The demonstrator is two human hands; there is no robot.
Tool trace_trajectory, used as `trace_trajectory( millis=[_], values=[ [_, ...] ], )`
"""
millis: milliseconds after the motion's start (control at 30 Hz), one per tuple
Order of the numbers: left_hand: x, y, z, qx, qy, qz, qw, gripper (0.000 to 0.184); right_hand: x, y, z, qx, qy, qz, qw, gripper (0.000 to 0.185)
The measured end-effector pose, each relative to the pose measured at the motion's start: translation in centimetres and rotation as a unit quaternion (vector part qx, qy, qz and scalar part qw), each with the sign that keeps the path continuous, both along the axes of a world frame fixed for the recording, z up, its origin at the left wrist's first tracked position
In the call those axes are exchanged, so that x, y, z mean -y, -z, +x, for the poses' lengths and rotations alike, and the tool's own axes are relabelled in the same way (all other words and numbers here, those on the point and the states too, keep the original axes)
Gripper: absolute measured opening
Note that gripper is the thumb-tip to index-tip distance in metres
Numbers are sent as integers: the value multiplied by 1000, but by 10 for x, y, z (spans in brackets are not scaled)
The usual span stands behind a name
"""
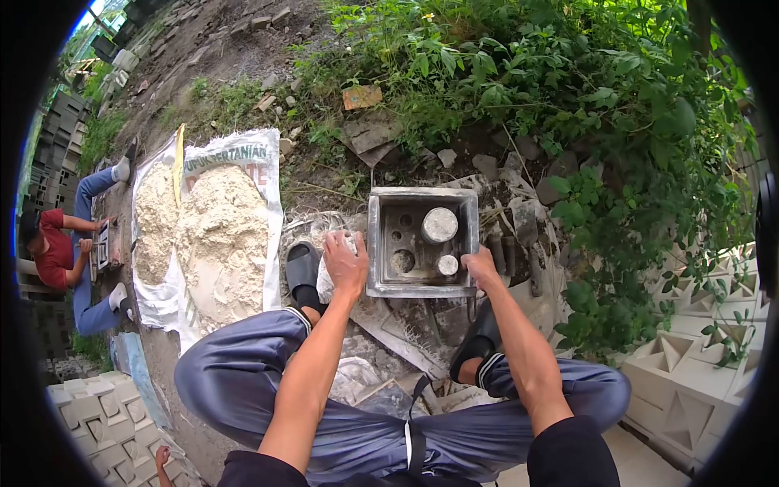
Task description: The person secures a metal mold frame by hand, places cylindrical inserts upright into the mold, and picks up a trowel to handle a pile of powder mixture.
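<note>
A grey metal block mould [375, 243], square and open-topped, sits on the ground in front of me. Inside it stand two round pale-topped cylinders, a larger one [440, 225] and a smaller one [447, 265]; several round holes show on its left side. My right hand [482, 269] is closed on the mould's right wall, low down. Just left of the mould, my left hand [347, 264] is curled over a whitish, cloth-like bundle [325, 282], which is partly hidden under the fingers and wrist.
Left of me, piles of pale, damp-looking powder [223, 235] lie on a white printed sack [273, 162]. Farther left a co-worker in a red shirt [55, 252] sits at another mould [103, 245]. Patterned blocks [690, 381] are stacked at right; plants [519, 73] grow behind.
</note>
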State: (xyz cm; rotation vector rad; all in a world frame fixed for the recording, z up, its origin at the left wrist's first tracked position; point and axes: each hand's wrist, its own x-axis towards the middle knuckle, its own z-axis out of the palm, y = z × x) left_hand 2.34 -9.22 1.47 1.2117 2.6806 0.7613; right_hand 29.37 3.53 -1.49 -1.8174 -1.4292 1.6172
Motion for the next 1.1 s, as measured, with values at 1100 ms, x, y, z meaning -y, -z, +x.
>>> trace_trajectory(
  millis=[1100],
  values=[
    [-42, -56, 9, 186, 187, -100, 959, 52, 60, -119, -106, 24, -185, 138, 973, 55]
  ],
)
